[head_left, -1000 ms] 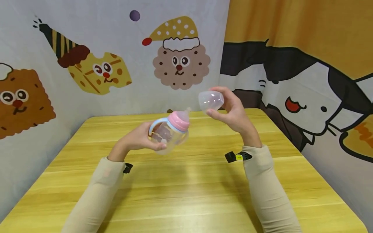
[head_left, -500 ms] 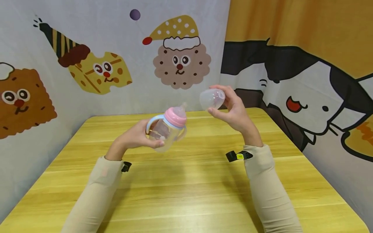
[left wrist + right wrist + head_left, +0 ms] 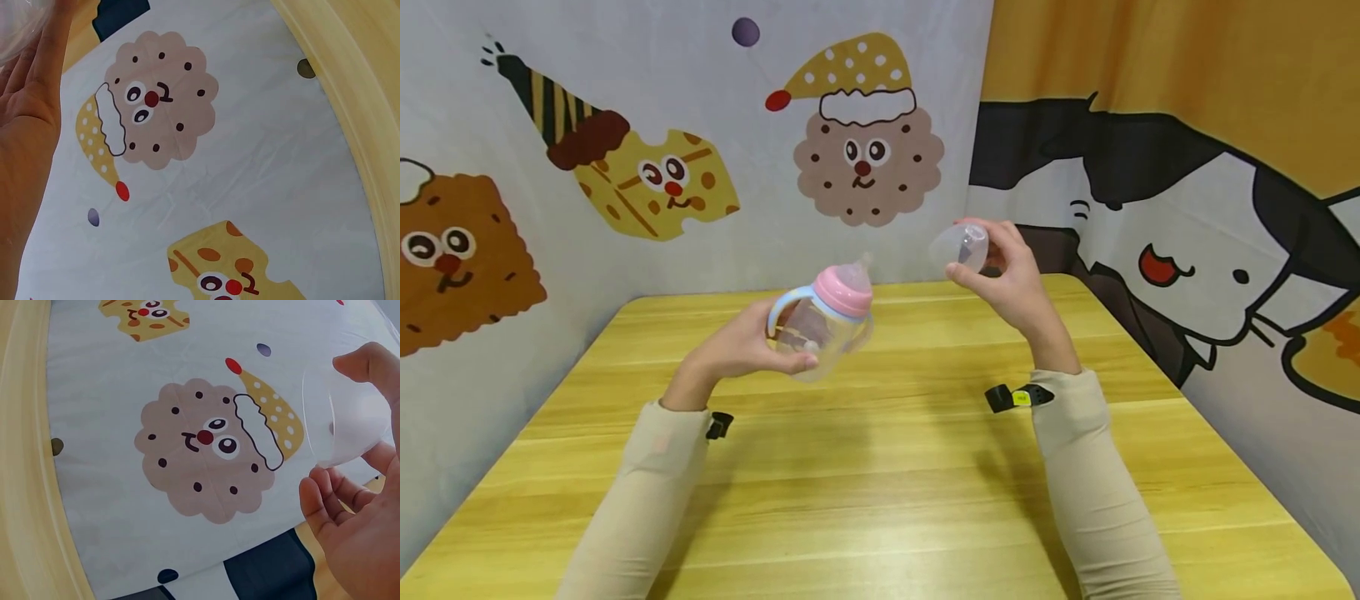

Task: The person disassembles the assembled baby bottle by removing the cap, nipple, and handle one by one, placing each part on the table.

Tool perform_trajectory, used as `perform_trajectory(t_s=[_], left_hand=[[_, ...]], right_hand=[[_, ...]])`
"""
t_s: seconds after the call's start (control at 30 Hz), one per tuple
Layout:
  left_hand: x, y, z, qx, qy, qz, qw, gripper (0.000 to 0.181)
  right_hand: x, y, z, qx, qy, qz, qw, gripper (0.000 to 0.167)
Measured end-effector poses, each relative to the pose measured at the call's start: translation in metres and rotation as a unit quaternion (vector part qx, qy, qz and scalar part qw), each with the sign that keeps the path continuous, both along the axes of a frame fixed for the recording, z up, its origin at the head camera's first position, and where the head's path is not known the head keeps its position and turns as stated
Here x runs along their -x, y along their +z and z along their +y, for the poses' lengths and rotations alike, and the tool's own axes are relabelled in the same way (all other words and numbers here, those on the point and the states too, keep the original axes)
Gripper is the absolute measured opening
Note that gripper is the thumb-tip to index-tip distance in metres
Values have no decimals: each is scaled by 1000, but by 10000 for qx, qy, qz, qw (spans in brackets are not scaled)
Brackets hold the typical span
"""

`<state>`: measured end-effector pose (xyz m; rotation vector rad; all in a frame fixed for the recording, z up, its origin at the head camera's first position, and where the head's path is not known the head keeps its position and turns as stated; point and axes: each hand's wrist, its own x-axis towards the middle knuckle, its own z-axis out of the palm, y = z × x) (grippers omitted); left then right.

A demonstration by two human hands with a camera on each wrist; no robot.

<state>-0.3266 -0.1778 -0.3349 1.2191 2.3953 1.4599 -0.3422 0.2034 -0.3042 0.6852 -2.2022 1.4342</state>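
1. Above the wooden table (image 3: pixel 880 467), as seen from the head, the left hand (image 3: pixel 737 343) grasped a clear two-handled bottle (image 3: pixel 822 327) by its body, thumb in front. Its pink collar (image 3: pixel 842 292) and pale teat (image 3: pixel 854 273) leaned to the right. Well apart, the right hand (image 3: pixel 1011 279) pinched a clear domed cover (image 3: pixel 958 247), wide end toward the bottle. A steady hold low on the body, clear of the teat, seemed wisest.
2. From the left wrist, the left hand showed at the frame's edge beside a clear curve, probably the bottle; its grip could not be told there. Printed cloth (image 3: pixel 250 156) hung behind.
3. From the right wrist, thumb and fingers held the cover from opposite sides, open rim facing away from the palm. A light pinch would likely suit this thin-looking shell.
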Motion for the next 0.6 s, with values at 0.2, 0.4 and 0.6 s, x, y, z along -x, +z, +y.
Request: perform_trajectory(t_s=[0.2,0.4,0.6], left_hand=[[-1,4,-1,-45,18,83,10000,58],[-1,6,-2,-172,85,250,9995,55],[0,4,-4,-193,155,310,9992,53]], right_hand=[[-1,1,1,-203,-627,134,9977,57],[5,-3,2,-388,-1175,-21,9923,58],[12,-14,4,-564,-1232,-398,9900,60]])
